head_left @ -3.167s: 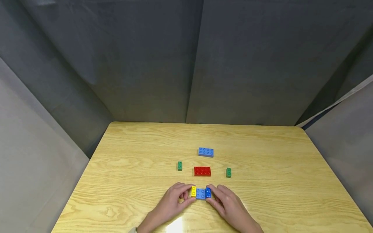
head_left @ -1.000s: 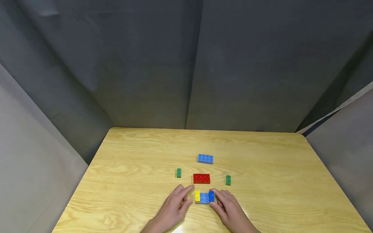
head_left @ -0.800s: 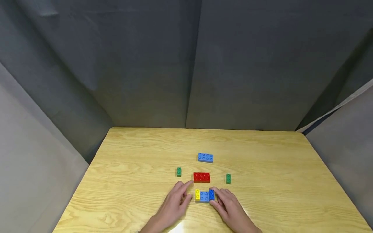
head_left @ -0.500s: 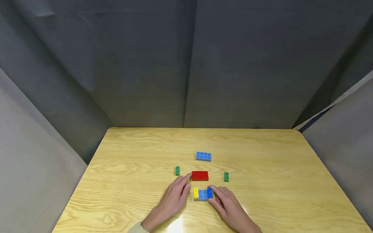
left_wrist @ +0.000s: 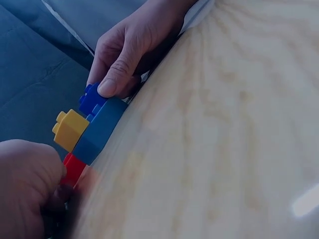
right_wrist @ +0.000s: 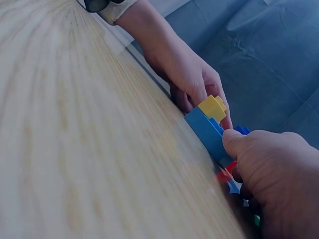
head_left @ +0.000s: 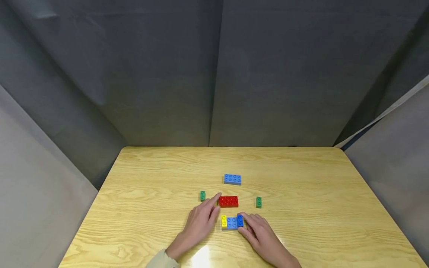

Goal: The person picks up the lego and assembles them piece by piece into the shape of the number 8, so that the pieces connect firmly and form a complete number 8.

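Note:
In the head view, a light blue brick (head_left: 232, 223) lies near the table's front with a yellow brick (head_left: 223, 222) on its left end and a dark blue brick (head_left: 240, 220) on its right end. My right hand (head_left: 263, 238) pinches the dark blue brick between thumb and fingers; the left wrist view shows the thumb against the dark blue brick (left_wrist: 91, 99). Just beyond lies a red brick (head_left: 229, 201). My left hand (head_left: 201, 222) is at its left end, index finger stretched out alongside and thumb apart. Whether that finger touches the red brick, I cannot tell.
A second light blue brick (head_left: 232, 179) lies farther back. Small green bricks stand to either side, one on the left (head_left: 202, 195) close to my left fingers and one on the right (head_left: 259, 202). Grey curtains (head_left: 161, 74) surround the wooden table (head_left: 301, 178).
My left hand has let go of the yellow brick and moved forward to the red brick's left end. My right hand still holds the dark blue brick. The head view has shifted slightly.

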The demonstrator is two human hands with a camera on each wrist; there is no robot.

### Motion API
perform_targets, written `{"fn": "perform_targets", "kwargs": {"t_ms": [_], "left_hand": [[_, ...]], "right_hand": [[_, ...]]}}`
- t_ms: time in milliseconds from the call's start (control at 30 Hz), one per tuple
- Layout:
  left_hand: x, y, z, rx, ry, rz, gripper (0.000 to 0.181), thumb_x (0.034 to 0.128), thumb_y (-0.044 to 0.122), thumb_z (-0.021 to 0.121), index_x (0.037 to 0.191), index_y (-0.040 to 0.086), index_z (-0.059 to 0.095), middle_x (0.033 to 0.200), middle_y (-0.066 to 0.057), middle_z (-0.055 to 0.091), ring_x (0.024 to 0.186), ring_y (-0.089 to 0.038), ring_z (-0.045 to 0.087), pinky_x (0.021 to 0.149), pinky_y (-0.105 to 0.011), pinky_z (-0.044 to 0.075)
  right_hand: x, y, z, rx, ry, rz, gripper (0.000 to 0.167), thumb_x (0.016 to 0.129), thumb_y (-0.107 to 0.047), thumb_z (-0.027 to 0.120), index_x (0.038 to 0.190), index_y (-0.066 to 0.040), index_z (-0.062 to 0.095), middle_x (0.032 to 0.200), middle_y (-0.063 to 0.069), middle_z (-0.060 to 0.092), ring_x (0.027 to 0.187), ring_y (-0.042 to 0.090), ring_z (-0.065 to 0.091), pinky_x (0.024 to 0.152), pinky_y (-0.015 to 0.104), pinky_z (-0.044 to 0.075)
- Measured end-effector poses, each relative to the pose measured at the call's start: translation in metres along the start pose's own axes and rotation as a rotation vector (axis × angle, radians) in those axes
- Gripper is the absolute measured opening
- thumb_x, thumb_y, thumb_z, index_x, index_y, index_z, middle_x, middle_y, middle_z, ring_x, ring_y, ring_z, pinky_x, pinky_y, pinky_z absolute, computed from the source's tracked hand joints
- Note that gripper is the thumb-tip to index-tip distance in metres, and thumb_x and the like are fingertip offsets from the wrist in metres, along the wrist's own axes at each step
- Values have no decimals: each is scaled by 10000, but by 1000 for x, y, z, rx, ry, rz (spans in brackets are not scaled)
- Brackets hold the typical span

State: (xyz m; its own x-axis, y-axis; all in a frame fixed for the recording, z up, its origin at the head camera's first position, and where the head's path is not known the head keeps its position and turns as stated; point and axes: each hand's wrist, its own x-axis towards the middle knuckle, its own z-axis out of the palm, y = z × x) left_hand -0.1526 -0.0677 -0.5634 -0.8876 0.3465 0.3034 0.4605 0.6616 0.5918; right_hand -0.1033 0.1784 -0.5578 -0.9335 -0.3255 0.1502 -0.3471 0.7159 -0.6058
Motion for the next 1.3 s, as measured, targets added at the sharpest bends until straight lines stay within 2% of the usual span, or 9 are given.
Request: {"fn": "perform_targets", "kwargs": {"t_ms": [167, 300, 567, 833, 1300], "left_hand": [[7, -2, 3, 48, 5, 3, 467, 1043, 253, 670, 1490, 143, 590, 716, 138, 481, 539, 1, 371, 462, -189, 318], [11, -1, 4, 53, -5, -11, 473, 1019, 279, 706, 1465, 148, 616, 679, 142, 455, 517, 1, 351, 454, -193, 301], [15, 0, 5, 64, -13, -38, 487, 998, 332, 728, 1445, 164, 632, 666, 149, 457, 516, 3, 366, 453, -201, 316], [18, -2, 8, 59, -24, -55, 470, 982, 353, 745, 1408, 173, 659, 642, 156, 458, 514, -4, 377, 450, -206, 331], [19, -1, 5, 53, -55, -84, 420, 977, 356, 750, 1348, 176, 671, 651, 151, 470, 518, -11, 392, 451, -220, 341]], "right_hand": [[-1, 0, 0, 17, -1, -4, 458, 1055, -451, 596, 1413, -172, 650, 761, -223, 438, 767, 2, 437, 742, 241, 367], [0, 0, -1, 20, -8, 3, 464, 1050, -455, 602, 1415, -172, 650, 759, -223, 444, 773, 8, 442, 741, 238, 371], [0, 0, -1, 10, 6, -2, 457, 1045, -424, 627, 1411, -150, 656, 774, -218, 443, 781, 7, 443, 742, 235, 370], [0, 2, -1, 51, 53, -50, 396, 1024, -326, 688, 1355, -109, 682, 804, -186, 412, 769, 22, 400, 658, 205, 355], [2, 5, 2, 58, 74, -38, 388, 1007, -304, 717, 1333, -96, 698, 803, -160, 416, 771, 25, 388, 651, 207, 337]]}}
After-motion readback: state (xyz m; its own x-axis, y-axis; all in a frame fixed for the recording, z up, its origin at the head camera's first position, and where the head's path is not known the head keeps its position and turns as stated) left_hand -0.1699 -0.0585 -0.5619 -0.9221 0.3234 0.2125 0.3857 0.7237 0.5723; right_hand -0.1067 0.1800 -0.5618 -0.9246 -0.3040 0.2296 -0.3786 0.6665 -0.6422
